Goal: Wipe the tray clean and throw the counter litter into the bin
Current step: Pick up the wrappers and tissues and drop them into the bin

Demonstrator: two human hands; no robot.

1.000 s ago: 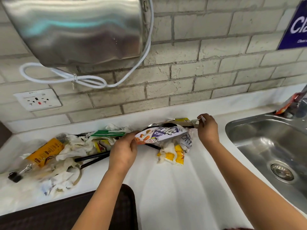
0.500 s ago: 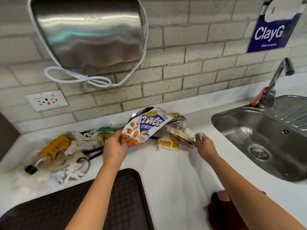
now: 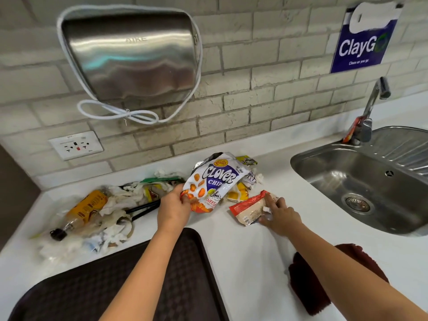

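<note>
**Litter half gathered, tray not yet wiped**

The left hand [image 3: 174, 208] pinches the lower corner of a chip bag [image 3: 214, 181], lifting it upright off the white counter [image 3: 243, 258]. The right hand [image 3: 280, 215] reaches onto a red-and-cream wrapper [image 3: 251, 210] at about one o'clock from the tray; its fingers are fairly straight and press on it, with a small white scrap tucked by the thumb, though I cannot tell whether it grips the wrapper.

By my reckoning the job is barely begun. A heap of litter [image 3: 102, 216], with tissues, a bottle with a yellow label and black sticks, lies at ten o'clock. More wrappers sit behind the bag at twelve. The dark tray [image 3: 97, 290] at six looks dry and untouched, and a maroon cloth [image 3: 305, 288] lies idle at four.

No bin is in view. The tray's near edge is cut off, the right forearm covers part of the cloth, and the sink [image 3: 361, 181] runs out at three.
</note>
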